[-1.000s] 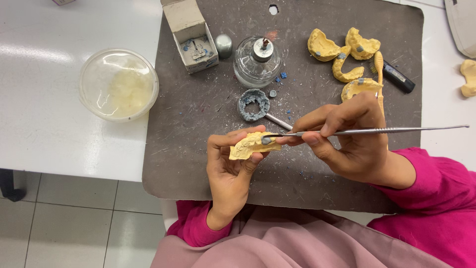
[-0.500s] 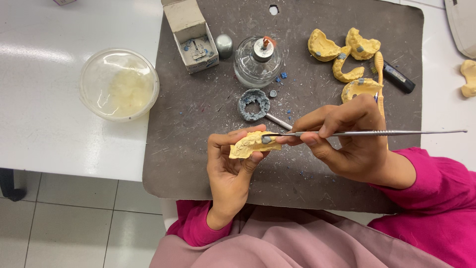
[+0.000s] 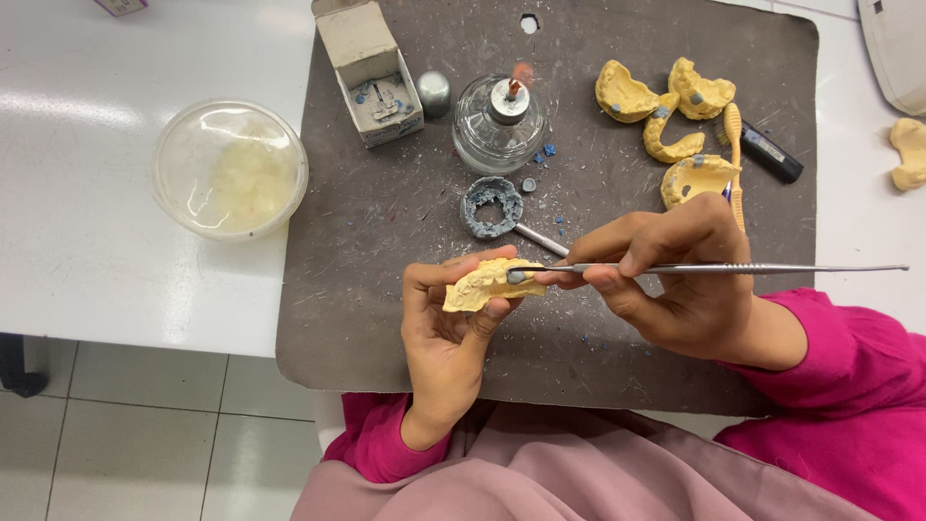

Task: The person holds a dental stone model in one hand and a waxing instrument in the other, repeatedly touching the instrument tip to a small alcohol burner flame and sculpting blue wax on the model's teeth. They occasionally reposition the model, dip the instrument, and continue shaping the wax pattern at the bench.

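The yellow dental cast (image 3: pixel 487 283) was held above the near part of the grey mat (image 3: pixel 386 289), pinched between the thumb and curled fingers (image 3: pixel 479 323) of the left hand (image 3: pixel 446 338), thumb along its upper edge and fingertips under its lower side. The right hand (image 3: pixel 675 285) held a long metal instrument (image 3: pixel 714 268) like a pen, its fingers pressed together around the shaft, and the blade tip, carrying a small grey dab, touched the right end of the cast.

Compared with the frames a second and half a second before, almost nothing had changed: cast, instrument and both hands kept the same places, the tip staying at the cast's end.

The left forearm rose from the lap with the palm turned up toward the camera. The right forearm, in a pink sleeve (image 3: pixel 849 376), came in from the right, wrist lying low over the mat and the instrument lying level. Beyond the hands on the mat stood a glass spirit lamp (image 3: pixel 499 111) with a faint flame, a small grey-caked dish (image 3: pixel 492 205), an open cardboard box (image 3: pixel 371 72) and several more yellow casts (image 3: pixel 666 106). A clear plastic bowl (image 3: pixel 231 169) sat on the white bench (image 3: pixel 96 193).
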{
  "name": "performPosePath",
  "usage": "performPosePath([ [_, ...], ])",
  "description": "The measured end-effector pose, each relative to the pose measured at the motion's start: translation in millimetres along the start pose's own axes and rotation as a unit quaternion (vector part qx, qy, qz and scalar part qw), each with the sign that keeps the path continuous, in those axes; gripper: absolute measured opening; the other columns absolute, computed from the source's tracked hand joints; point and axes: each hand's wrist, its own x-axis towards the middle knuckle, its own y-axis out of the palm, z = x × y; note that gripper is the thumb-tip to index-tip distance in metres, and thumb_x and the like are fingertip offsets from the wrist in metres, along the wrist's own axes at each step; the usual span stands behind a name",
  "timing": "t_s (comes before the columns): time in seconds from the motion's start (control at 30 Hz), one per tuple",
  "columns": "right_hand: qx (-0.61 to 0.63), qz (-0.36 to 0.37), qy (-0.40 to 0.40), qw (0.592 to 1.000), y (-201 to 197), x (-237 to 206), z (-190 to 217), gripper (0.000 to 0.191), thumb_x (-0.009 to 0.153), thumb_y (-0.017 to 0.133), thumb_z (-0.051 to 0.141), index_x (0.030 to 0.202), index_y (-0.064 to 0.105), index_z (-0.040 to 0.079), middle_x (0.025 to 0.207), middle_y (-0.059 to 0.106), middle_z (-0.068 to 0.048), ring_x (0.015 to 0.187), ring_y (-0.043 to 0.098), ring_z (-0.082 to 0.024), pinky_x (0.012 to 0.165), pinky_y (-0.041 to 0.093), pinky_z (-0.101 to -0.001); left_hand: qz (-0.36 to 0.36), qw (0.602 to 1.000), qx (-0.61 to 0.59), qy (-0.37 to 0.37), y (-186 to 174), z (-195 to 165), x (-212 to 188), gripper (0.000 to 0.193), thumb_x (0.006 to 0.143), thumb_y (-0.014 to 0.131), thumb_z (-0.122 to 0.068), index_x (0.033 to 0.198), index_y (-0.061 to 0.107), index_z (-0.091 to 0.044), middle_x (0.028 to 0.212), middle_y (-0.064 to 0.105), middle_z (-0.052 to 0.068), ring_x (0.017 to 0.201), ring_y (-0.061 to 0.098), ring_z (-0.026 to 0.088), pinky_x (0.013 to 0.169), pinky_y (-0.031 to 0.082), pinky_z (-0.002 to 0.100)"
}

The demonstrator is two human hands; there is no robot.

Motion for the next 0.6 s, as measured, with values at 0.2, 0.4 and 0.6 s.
performPosePath([
  [0.2, 0.002, -0.001, 0.002, 1.0, -0.1, 0.0, 0.5, 0.029, 0.102, 0.06, -0.003, 0.111, 0.034, 0.005, 0.099, 0.073, -0.025, 0.096, 0.081, -0.027, 0.068, 0.068, -0.0265, 0.0, 1.0, 0.005, 0.0, -0.6, -0.2, -0.9, 0.035, 0.103, 0.07, -0.007, 0.129, 0.046, -0.007, 0.142, 0.06, 0.026, 0.125, 0.067, 0.026, 0.106, 0.061, 0.038],
  [0.4, 0.006, 0.0, -0.004, 1.0, 0.0, 0.3, 0.3, 0.029, 0.102, 0.059, -0.003, 0.112, 0.033, 0.005, 0.099, 0.073, -0.025, 0.098, 0.081, -0.029, 0.072, 0.07, -0.0286, 0.001, 1.0, 0.006, -0.002, -1.1, -0.2, -1.1, 0.035, 0.103, 0.069, -0.006, 0.129, 0.046, -0.008, 0.142, 0.06, 0.026, 0.125, 0.067, 0.026, 0.106, 0.062, 0.038],
  [0.6, 0.013, 0.0, -0.002, 1.0, 0.7, -0.1, 0.3, 0.029, 0.102, 0.059, -0.003, 0.111, 0.033, 0.005, 0.1, 0.073, -0.025, 0.098, 0.081, -0.029, 0.072, 0.07, -0.0285, 0.002, 1.0, 0.006, 0.002, -1.6, 0.6, -1.5, 0.035, 0.104, 0.069, -0.006, 0.13, 0.046, -0.008, 0.143, 0.06, 0.026, 0.125, 0.067, 0.026, 0.105, 0.062, 0.037],
])
